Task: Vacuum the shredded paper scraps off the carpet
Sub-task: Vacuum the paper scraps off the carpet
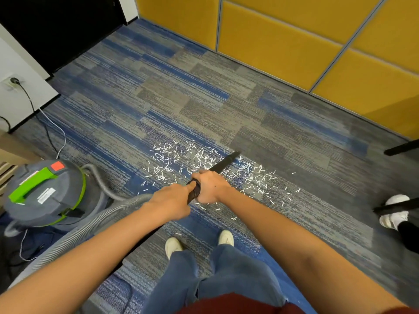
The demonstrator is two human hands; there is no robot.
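Since both hands are curled tight round the black wand (223, 164), left hand (170, 202) behind with the thumb lying on top and right hand (209, 188) just ahead of it, I reckon the grip's already where it should be. The tip sits down among the paper scraps (163, 155), at the far side of the patch. They're scattered mid-carpet (181, 98), right ahead of my shoes and well off the edge by the yellow panels. Those bits look feather-light, so they'll probably skitter if I shove too fast. The wand's stiff, but the grey hose (95, 225) is floppy and tugs back toward the canister (45, 191) at the carpet's left edge.
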